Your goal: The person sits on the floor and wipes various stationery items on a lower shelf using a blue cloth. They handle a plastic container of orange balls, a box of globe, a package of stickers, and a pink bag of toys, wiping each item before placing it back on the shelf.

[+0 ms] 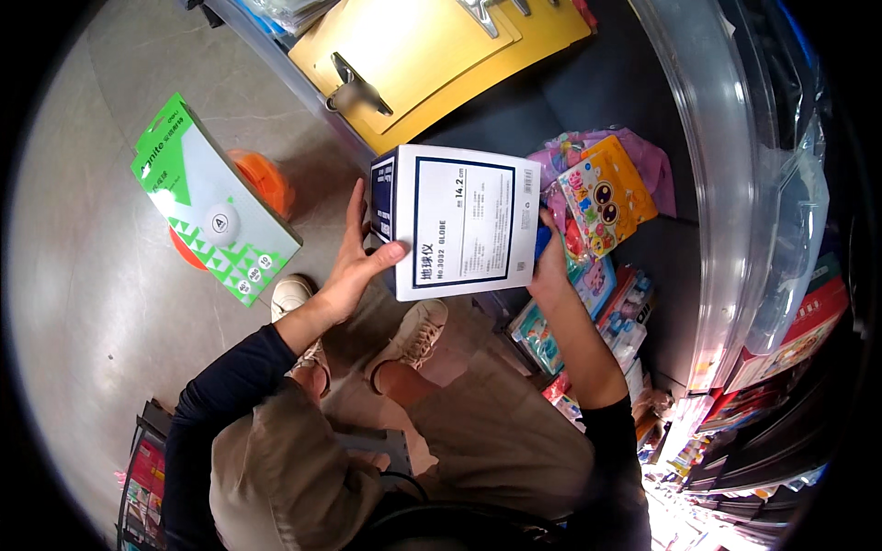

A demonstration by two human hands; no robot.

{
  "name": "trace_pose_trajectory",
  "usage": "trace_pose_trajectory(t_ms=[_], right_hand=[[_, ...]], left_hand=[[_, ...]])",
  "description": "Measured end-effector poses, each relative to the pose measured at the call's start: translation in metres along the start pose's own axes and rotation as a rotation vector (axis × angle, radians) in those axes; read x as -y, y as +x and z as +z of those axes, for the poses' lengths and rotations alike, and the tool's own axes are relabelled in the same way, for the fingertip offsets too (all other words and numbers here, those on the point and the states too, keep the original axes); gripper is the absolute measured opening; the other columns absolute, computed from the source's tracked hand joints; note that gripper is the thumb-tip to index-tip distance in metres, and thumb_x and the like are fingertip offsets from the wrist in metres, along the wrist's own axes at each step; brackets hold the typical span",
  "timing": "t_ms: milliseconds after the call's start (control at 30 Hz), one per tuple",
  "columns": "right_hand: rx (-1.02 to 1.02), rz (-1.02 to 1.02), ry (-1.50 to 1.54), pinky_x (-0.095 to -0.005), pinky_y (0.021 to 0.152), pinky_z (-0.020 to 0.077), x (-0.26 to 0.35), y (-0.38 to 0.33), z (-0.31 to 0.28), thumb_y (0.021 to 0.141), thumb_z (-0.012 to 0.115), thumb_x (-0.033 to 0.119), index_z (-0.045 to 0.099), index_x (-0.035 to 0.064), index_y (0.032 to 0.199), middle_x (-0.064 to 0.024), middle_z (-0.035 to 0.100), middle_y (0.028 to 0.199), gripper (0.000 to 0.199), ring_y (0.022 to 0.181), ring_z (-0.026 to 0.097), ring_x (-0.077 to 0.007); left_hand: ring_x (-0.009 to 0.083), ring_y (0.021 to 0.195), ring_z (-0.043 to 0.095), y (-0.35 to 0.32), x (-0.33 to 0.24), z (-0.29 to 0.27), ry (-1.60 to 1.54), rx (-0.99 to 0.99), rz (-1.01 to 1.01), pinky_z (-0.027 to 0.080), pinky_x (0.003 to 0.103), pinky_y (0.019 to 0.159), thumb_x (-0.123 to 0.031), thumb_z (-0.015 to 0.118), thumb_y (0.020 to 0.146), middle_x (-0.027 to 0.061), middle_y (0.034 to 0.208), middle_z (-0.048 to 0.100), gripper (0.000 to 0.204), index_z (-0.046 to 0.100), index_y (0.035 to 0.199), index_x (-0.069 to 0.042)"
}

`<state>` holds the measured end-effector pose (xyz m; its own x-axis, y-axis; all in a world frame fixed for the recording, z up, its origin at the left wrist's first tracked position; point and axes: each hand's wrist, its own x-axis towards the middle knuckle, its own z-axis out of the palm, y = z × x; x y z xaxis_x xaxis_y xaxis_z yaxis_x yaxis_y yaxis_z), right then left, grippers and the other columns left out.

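White cardboard box, dark blue on its side panel, sat at the centre of the frame, held up between both our hands above our knees. We noted it as the largest item in hand, its label face tilted up toward us.

Yellow clipboards, upper centre of the frame, lay overlapped with metal clips, well apart from the box.

Green and white carton, upper left, stood on the grey floor just in front of an orange object.

Colourful toy packets, right of centre, lay just beside the box's right edge on the dark shelf.

Left hand clasped the box's lower left corner, thumb across the label face, fingers behind the blue side. Right hand gripped the right edge, fingers mostly hidden behind the box.

We judged the hold sound but edge-heavy: keeping both grips at opposite sides and the box level would serve best, clear of the packets at its right.
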<state>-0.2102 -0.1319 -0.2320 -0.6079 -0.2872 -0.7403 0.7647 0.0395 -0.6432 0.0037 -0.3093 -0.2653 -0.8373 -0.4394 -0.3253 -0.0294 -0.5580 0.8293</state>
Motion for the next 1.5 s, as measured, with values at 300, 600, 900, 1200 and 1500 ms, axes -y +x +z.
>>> trace_pose_trajectory(t_ms=[300, 600, 900, 1200, 1500], right_hand=[[0.258, -1.091, -1.092, -0.038, 0.101, 0.0396, 0.024, -0.055, 0.059, 0.087, 0.062, 0.011, 0.058, 0.0038, 0.121, -0.0149, 0.056, 0.124, 0.034, 0.118, 0.052, -0.029], [0.519, -1.423, -1.518, -0.049, 0.106, 0.0326, 0.007, -0.055, 0.126, 0.078, 0.068, 0.012, 0.058, 0.0062, 0.117, -0.0121, 0.054, 0.126, 0.041, 0.124, 0.047, -0.0295], [0.094, -1.383, -1.38, -0.043, 0.101, 0.0403, 0.018, -0.032, 0.061, 0.087, 0.06, 0.009, 0.053, 0.0007, 0.125, -0.0187, 0.051, 0.131, 0.04, 0.121, 0.049, -0.037], [0.54, -1.348, -1.448, -0.0456, 0.103, 0.0379, -0.011, -0.088, 0.068, 0.067, 0.072, 0.003, 0.054, 0.0027, 0.126, -0.0158, 0.051, 0.129, 0.062, 0.122, 0.05, -0.0311], [-0.202, -0.447, 0.011, -0.0381, 0.092, 0.0466, 0.04, -0.058, -0.028, 0.084, 0.065, 0.017, 0.059, 0.0063, 0.112, -0.008, 0.061, 0.112, 0.031, 0.105, 0.058, -0.0241]], left_hand=[[0.0306, 0.132, 0.033, -0.001, -0.001, 0.021, 0.13, -0.102, 0.051, 0.027, 0.04, 0.108, -0.046, 0.07, 0.076, 0.0199, 0.144, 0.032, 0.104, 0.011, 0.15, -0.005], [0.0274, 0.119, 0.046, 0.001, 0.001, 0.026, -0.027, -0.258, 0.101, 0.04, 0.037, 0.099, -0.043, 0.076, 0.072, 0.0188, 0.136, 0.042, 0.102, 0.021, 0.146, -0.001], [0.0292, 0.125, 0.042, 0.004, 0.004, 0.027, 0.002, -0.253, 0.044, 0.033, 0.038, 0.106, -0.047, 0.076, 0.073, 0.0216, 0.135, 0.041, 0.101, 0.023, 0.144, 0.0], [0.0251, 0.117, 0.047, 0.004, 0.0, 0.027, 0.028, -0.228, 0.067, 0.04, 0.035, 0.099, -0.031, 0.074, 0.077, 0.0199, 0.132, 0.044, 0.088, 0.025, 0.143, 0.0], [0.0502, 0.127, 0.031, -0.02, -0.06, 0.05, 0.838, -0.008, 0.61, 0.029, 0.058, 0.098, -0.051, 0.084, 0.044, 0.0302, 0.141, 0.028, 0.112, 0.039, 0.14, -0.013]])
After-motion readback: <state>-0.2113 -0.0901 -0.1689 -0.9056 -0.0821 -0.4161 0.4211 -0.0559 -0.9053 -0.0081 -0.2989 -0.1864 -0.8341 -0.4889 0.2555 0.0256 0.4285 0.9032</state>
